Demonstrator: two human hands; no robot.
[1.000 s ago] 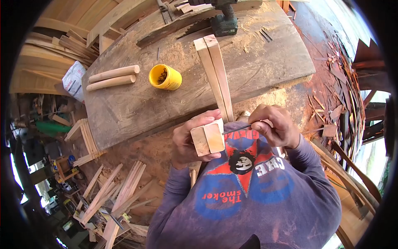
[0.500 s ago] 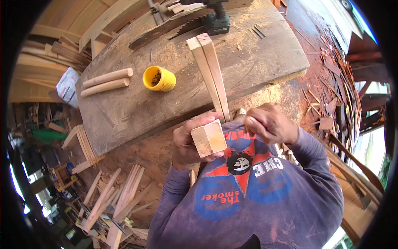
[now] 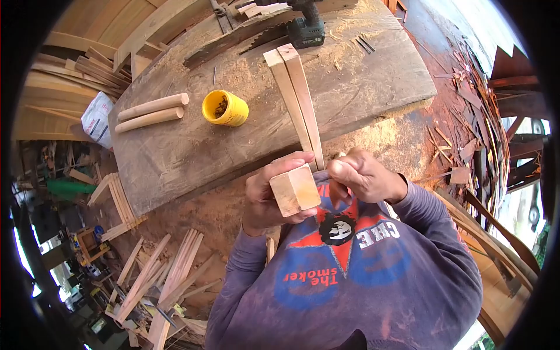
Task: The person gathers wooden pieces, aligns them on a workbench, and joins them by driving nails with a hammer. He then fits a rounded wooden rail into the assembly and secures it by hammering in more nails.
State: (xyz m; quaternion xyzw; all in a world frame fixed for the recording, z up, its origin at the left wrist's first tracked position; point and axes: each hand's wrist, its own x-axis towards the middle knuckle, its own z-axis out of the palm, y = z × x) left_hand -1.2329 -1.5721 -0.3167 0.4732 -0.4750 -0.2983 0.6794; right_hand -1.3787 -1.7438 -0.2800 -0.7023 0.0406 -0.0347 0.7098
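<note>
While the left hand grips 2 wooden slats, the right hand stays pinched shut beside them.

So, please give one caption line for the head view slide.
Left hand grips paired pale wooden bars; right hand pinches beside them.

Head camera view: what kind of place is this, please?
Most likely a woodworking shop. A sawdust-covered workbench carries a cordless drill and round dowels, and wood offcuts litter the floor.

Daylit workshop: sawdusty workbench, red floor strewn with offcuts.
</note>
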